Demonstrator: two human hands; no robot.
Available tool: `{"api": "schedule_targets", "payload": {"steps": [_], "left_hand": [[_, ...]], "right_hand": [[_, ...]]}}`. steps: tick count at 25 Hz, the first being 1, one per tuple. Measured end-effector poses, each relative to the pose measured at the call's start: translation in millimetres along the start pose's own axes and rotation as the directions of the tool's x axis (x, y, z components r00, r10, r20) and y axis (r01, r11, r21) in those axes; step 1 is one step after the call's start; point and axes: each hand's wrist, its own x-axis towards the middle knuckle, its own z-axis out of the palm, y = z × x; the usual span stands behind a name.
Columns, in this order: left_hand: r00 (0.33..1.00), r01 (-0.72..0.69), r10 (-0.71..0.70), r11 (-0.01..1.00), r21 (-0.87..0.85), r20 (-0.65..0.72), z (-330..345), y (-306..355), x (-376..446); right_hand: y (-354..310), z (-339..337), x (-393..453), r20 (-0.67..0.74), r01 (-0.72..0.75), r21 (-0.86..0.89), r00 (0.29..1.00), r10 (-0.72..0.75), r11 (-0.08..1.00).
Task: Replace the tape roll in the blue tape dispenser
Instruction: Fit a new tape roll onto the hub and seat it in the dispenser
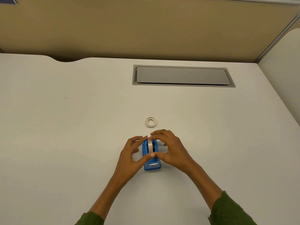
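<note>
The blue tape dispenser point(151, 165) stands on the white desk, its metal cutter end toward me. A clear tape roll point(151, 146) on a black hub sits upright in its cradle. My left hand point(131, 153) wraps the dispenser's left side, thumb across the top near the roll's front and fingers at its far end. My right hand point(170, 148) curls over the right side, fingertips touching the roll's far top and thumb at its front. A second small whitish tape roll point(150, 122) lies flat on the desk just beyond my fingers.
A grey recessed cable hatch point(183, 76) is set into the desk at the back right. A tan partition wall point(146, 30) stands behind the desk, and a white side panel point(282, 70) rises at the right edge.
</note>
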Motion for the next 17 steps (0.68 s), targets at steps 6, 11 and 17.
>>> {"api": "schedule_targets", "payload": {"steps": [6,11,17], "left_hand": [[1.0,0.011,-0.012,0.999,0.043,0.012,-0.7,-2.6,3.1],[1.0,-0.001,0.0,0.998,0.057,0.009,-3.4,-2.8,6.7],[1.0,0.012,-0.011,0.997,0.074,-0.015,-1.7,-4.8,6.6]], "right_hand": [[0.9,-3.0,3.3,0.021,-0.041,0.03,0.999,0.04,0.999],[-0.3,-4.8,6.8,0.045,-0.062,0.026,0.997,0.061,0.998],[-4.2,-8.0,9.8,0.032,-0.104,0.091,0.994,0.102,0.99]]}}
